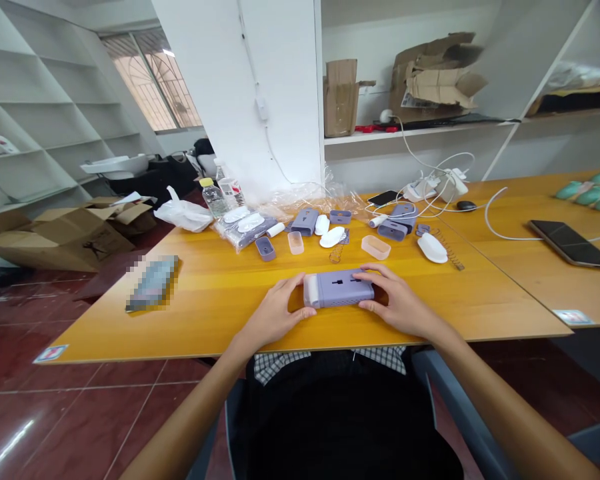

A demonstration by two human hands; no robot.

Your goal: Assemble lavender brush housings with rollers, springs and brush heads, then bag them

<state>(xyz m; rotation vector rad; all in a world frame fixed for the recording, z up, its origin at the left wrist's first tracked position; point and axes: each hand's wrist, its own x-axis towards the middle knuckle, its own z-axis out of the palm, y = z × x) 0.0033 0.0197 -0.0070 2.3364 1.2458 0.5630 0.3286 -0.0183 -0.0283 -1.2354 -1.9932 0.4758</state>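
A purple plastic case (341,288) with a clear end cap (311,291) lies on its side near the table's front edge. My left hand (279,308) grips the clear cap end between thumb and fingers. At the opposite end, my right hand (396,301) holds the purple body the same way. Beyond the hands lie similar loose parts: a purple cap (265,249), a clear cup (295,243), a clear ring-like cup (376,247), a white oval piece (333,237) and a thin coil spring (336,254).
Purple cases (305,221) and a white oval piece (433,248) stand farther back, near a long spring (450,250). Bottles (213,197) and a white bag (184,213) are at the back left. A tablet-like device (574,243) and white cables (500,230) lie on the right.
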